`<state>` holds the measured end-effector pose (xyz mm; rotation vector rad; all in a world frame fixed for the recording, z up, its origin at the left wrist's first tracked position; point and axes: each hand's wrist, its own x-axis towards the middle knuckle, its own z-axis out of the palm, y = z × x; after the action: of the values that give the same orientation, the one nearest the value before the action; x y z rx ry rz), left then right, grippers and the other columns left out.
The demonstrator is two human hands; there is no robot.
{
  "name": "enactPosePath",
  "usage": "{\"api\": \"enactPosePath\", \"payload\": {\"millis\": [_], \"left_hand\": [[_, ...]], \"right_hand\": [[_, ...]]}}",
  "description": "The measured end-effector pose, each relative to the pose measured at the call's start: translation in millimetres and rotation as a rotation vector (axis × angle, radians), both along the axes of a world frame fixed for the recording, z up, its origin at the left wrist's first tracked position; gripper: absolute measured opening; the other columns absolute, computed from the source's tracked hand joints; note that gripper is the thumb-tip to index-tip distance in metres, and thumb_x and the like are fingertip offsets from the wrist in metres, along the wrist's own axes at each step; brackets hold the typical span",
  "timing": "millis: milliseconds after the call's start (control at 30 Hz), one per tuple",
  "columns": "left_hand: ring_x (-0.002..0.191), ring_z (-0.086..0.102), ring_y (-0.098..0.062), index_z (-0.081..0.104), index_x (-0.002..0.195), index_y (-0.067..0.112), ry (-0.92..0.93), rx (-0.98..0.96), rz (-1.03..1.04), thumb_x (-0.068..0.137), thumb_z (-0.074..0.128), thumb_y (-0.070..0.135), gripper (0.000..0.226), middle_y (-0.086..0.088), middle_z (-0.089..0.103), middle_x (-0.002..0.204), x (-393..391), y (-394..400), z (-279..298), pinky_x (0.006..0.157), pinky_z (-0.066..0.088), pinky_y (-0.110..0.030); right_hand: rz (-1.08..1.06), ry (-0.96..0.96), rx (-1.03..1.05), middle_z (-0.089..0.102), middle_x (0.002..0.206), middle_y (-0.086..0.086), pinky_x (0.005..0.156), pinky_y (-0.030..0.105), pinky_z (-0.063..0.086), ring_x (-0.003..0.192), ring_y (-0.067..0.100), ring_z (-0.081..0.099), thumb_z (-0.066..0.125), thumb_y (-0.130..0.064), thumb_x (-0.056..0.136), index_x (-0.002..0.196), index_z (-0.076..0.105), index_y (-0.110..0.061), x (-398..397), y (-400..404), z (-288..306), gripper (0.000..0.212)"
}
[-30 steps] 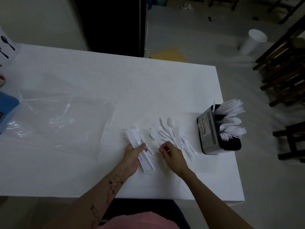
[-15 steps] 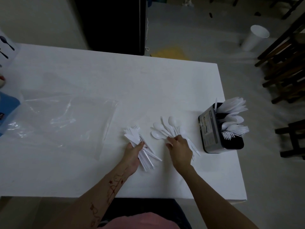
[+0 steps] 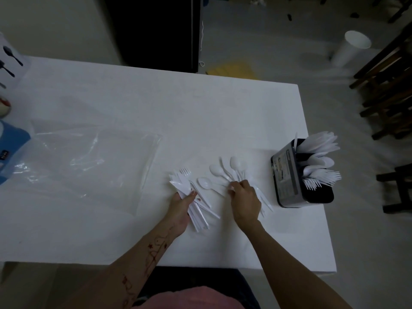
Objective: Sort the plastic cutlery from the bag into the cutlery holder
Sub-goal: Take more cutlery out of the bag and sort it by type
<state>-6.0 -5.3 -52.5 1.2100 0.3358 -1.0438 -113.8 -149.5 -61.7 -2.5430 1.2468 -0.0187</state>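
White plastic cutlery lies sorted into two loose groups near the front right of the white counter (image 3: pixel 156 103). My left hand (image 3: pixel 181 207) holds a bundle of knives and forks (image 3: pixel 189 192), thumb pressed across the top of the stack and fingers (image 3: pixel 193 193) closed around it, the handles fanning out toward me over the counter. Just to its right, a scatter of spoons (image 3: pixel 225 172) spreads bowl-end away from me; my right hand (image 3: pixel 245 200) rests on their handles, fingers curled down onto them, though I cannot tell whether they are gripped or merely pressed flat. One spoon lies between the two hands. The cutlery holder (image 3: pixel 289 177), a dark box with a printed label on its near side, stands near the counter's right edge, just beside the spoons, already holding upright knives, spoons and forks in separate groups. The clear plastic bag (image 3: pixel 89 161) lies flat and crumpled on the left half of the counter, well apart from the holder. A blue object (image 3: pixel 11 148) sits at the far left edge. On the floor beyond the counter stands a white paper cup (image 3: pixel 352 49), with dark wooden chairs (image 3: pixel 388 85) to the right.
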Motion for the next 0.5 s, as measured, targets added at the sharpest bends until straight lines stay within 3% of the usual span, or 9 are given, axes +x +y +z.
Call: {"api": "enactPosePath", "payload": {"millis": [100, 200, 367, 500], "left_hand": [[0.089, 0.062, -0.023, 0.057, 0.113, 0.008, -0.005, 0.017, -0.007, 0.091, 0.06, 0.007, 0.022, -0.007, 0.065, 0.095, -1.0, -0.7, 1.5, 0.089, 0.048, -0.042], [0.084, 0.061, -0.02, 0.056, 0.112, 0.008, -0.016, 0.043, -0.012, 0.091, 0.062, 0.011, 0.022, -0.004, 0.064, 0.088, -2.2, -1.8, 1.8, 0.078, 0.049, -0.035], [0.079, 0.062, -0.021, 0.057, 0.107, 0.008, -0.016, 0.096, -0.019, 0.09, 0.063, 0.013, 0.018, -0.005, 0.063, 0.082, -1.6, -2.2, 1.9, 0.067, 0.049, -0.031], [0.079, 0.067, -0.02, 0.059, 0.103, 0.014, -0.034, 0.109, -0.039, 0.091, 0.061, 0.013, 0.013, -0.003, 0.067, 0.084, -1.3, -3.2, 3.4, 0.062, 0.052, -0.03]], "right_hand": [[0.041, 0.058, -0.034, 0.062, 0.092, 0.006, 0.049, 0.028, 0.038, 0.08, 0.027, 0.059, 0.068, -0.014, 0.086, 0.089, 0.066, -0.012, -0.4, -5.0, -2.9, 0.004], [0.106, 0.104, -0.062, 0.063, 0.08, 0.003, 0.042, 0.025, 0.031, 0.07, 0.024, 0.057, 0.077, -0.014, 0.078, 0.073, 0.064, -0.013, -1.3, -3.6, -6.2, 0.014], [0.001, 0.11, -0.032, 0.065, 0.09, 0.003, 0.051, 0.03, 0.039, 0.087, 0.024, 0.059, 0.067, -0.022, 0.09, 0.092, 0.062, -0.015, -2.4, -1.8, -10.1, 0.009], [0.033, 0.138, -0.037, 0.064, 0.096, 0.004, 0.053, 0.03, 0.037, 0.092, 0.023, 0.057, 0.062, -0.021, 0.092, 0.095, 0.062, -0.014, -1.9, -4.1, -9.3, 0.008]]}}
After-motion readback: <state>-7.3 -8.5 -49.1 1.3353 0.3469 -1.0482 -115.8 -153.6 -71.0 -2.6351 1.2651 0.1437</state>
